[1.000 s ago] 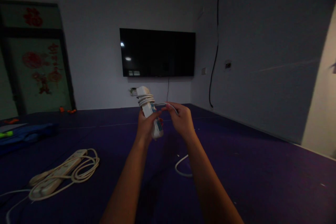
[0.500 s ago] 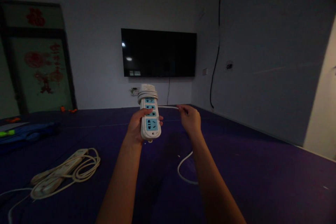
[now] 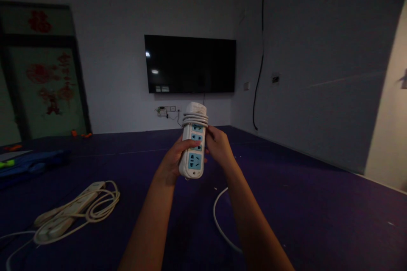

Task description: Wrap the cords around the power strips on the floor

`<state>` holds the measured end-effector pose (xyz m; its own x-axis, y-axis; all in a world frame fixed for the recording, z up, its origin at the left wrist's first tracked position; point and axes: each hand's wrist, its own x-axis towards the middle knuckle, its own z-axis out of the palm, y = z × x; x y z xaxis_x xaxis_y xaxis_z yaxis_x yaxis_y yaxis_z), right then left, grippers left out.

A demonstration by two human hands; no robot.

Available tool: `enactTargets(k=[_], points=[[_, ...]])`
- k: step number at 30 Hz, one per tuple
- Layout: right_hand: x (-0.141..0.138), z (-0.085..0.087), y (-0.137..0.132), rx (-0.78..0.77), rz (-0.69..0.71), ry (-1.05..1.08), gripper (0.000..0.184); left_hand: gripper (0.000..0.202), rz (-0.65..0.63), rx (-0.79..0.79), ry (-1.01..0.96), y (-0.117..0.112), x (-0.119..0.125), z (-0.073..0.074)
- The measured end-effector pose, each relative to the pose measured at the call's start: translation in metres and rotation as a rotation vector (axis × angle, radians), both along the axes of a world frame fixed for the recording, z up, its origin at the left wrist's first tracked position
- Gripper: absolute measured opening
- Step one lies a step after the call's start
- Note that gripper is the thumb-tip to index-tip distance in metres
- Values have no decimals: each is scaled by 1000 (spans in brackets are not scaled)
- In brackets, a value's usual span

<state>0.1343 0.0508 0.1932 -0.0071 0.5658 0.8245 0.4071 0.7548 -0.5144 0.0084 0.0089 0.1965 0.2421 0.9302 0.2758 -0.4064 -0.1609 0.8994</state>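
A white power strip [image 3: 191, 168] with light blue sockets is held upright in front of me, its lower end towards me. My left hand [image 3: 176, 154] is closed around it, thumb across the sockets. White cord [image 3: 195, 119] is wound in several turns around its upper end. Right beside the strip, my right hand [image 3: 218, 142] is closed, its fingertips partly behind the strip's edge; the cord it pinched a moment ago is hidden there. A loose length of the white cable [image 3: 217, 220] curves on the purple surface below my right forearm.
Another power strip [image 3: 71, 214] with its cord looped over it lies at the left. Blue cloth [image 3: 34, 163] and small orange objects [image 3: 74, 133] are farther back. A television [image 3: 190, 64] hangs on the wall, and a black cable [image 3: 259, 80] dangles at the right.
My right hand has moved left, from holding the cord stretched out to close against the strip. My left hand and the strip have shifted right and slightly down.
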Motion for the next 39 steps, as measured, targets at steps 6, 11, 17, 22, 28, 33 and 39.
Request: enactTargets(k=[6, 11, 17, 22, 28, 33, 39], points=[[11, 1, 3, -97, 291, 68, 27, 47, -50, -19, 8, 0, -1, 0], [21, 3, 1, -182, 399, 47, 36, 42, -83, -33, 35, 0, -3, 1], [19, 3, -1, -195, 402, 62, 36, 29, -63, -16, 37, 4, -1, -2], [17, 2, 2, -168, 312, 120, 38, 35, 6, 24, 25, 10, 1, -5], [18, 0, 5, -72, -9, 109, 33, 66, 225, 271, 197, 28, 4, -13], [14, 1, -3, -39, -350, 86, 38, 115, 558, 501, 352, 38, 12, -21], [-1, 0, -12, 39, -497, 115, 34, 101, 809, 680, 485, 32, 37, -33]])
